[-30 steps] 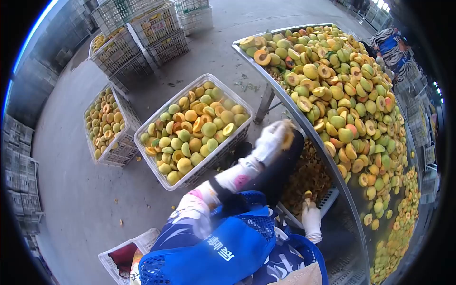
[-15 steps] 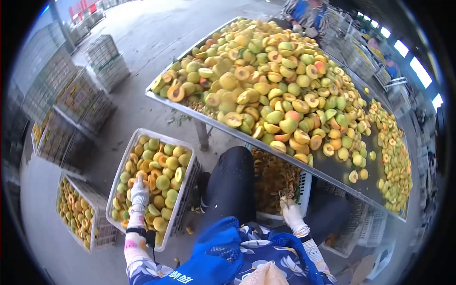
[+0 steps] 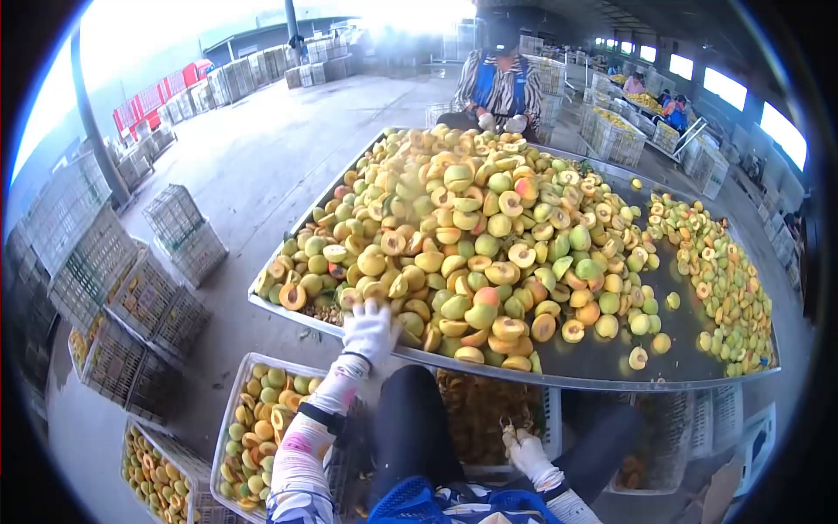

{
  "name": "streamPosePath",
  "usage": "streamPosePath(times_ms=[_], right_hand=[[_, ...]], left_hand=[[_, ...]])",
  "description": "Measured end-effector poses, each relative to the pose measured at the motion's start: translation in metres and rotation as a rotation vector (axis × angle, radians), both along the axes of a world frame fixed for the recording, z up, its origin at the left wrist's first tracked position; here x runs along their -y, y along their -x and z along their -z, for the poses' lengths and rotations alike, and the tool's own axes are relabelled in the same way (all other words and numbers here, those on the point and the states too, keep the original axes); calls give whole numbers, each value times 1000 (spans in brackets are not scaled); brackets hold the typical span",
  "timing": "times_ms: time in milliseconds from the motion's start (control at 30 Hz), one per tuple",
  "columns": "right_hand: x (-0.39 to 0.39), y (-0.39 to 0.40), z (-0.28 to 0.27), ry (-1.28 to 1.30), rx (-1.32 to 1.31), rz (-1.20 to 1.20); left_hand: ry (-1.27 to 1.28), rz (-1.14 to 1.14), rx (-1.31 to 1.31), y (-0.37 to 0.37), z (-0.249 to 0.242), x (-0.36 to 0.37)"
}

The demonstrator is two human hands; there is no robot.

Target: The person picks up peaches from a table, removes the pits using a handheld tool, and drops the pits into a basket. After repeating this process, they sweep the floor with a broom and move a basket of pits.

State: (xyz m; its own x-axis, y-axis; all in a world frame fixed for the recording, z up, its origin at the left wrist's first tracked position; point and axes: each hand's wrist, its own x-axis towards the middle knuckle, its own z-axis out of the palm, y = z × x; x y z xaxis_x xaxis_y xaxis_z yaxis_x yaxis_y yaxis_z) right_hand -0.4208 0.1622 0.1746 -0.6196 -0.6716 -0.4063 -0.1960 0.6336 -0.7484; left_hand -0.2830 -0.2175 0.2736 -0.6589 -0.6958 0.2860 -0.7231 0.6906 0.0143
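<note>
My left hand (image 3: 370, 334), in a white glove, reaches over the near edge of the metal table (image 3: 419, 356) with its fingers spread at the heap of halved yellow-green fruit (image 3: 454, 236). Nothing shows in its grasp. Below the table edge, my right hand (image 3: 525, 450), also gloved, is closed over the crate of brown scraps (image 3: 476, 410). A small metal-looking thing sticks out from its fingers, too small to name. A white crate of fruit halves (image 3: 262, 419) stands on the floor to the left, beside my left forearm.
Across the table sits a person (image 3: 502, 83) in a striped top. Another fruit crate (image 3: 157, 467) stands at the lower left, with stacked crates (image 3: 148, 297) behind it. Empty-looking crates (image 3: 698, 428) lie under the table's right side. A red truck (image 3: 161, 96) is far off.
My left hand has left the floor crate of fruit and moved up and right to the heap, its fingers now spread. The view has tilted up. My right hand remains by the scrap crate.
</note>
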Motion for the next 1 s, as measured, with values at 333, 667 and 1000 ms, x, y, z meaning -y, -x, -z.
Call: streamPosePath(times_ms=[333,667,1000], right_hand=[[2,-11,-23,166,42,-32],[30,-21,-111,400,452,167],[38,-42,-148,596,-345,-154]], left_hand=[[-616,-14,-940,-10,-32,-41],[-1840,190,-1789,10,-53,-151],[-1671,151,-1582,28,-53,-220]])
